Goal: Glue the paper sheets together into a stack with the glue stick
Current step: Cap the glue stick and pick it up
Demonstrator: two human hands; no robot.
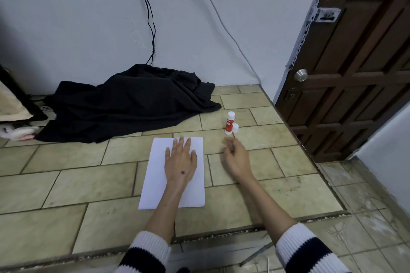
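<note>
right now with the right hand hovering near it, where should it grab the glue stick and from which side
Pinch the red-labelled barrel of the glue stick at mid-height, coming from the near side, where the right hand already hovers. It stands upright, so the round sides are free. Its loose white cap sits against its right, so avoid coming from there. The left hand rests flat on the paper sheets.

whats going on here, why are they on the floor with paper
A person is working on the tiled floor. Their left hand presses flat on a white paper stack. Their right hand hovers with loosely curled fingers, holding nothing, just short of the glue stick, which stands upright with its cap off beside it. A black cloth lies by the wall.
</note>
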